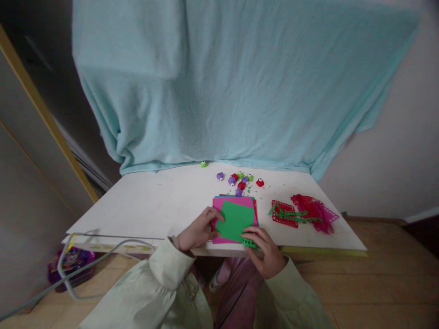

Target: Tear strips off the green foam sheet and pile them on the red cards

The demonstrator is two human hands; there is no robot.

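Observation:
A plain green square of paper (236,219) lies over a pink sheet (217,239), with red and blue sheet edges showing beneath. My left hand (202,230) is closed at the green paper's left edge, its fingertips on the paper and its thumb lower down. At the lower right corner, my right hand (264,253) is closed with the fingers over a green piece with punched holes (249,242). Whether that piece is joined to the square I cannot tell. Just beyond the stack stand several small purple, red and green punches with eyes, among them a purple punch (239,192).
Red perforated paper (286,214), green punched strips (302,216) and crumpled pink-red netting-like paper (317,214) lie right on the white table (154,201). Tiny green bits dot it. A blue cloth (222,91) hangs behind. A pale cable (103,260) loops at the left edge.

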